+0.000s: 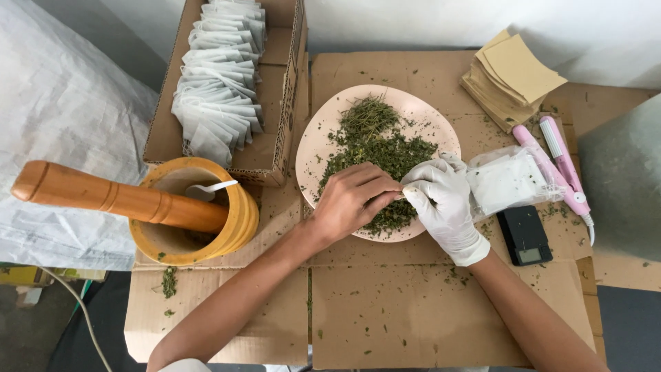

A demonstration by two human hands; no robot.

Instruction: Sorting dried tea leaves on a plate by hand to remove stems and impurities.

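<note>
While your bare left hand (351, 200) pinches dried green herbs (375, 148) over the pink plate (441, 124), your gloved right hand (441, 203) grips a small white sachet (411, 195). Sachet's long axis can't be told; it sits between both hands at the plate's near-right edge.

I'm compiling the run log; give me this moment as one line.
left hand: bare, pinching dried green herbs | right hand: white glove, holding small white bag | both over pink plate | wooden mortar at left

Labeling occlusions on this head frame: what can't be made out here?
- What the left hand and gloved right hand pinch: hidden by fingers.
- Mortar contents: blocked by pestle and rim.
- Scale display: too small.
- Plate near edge: covered by hands.
</note>
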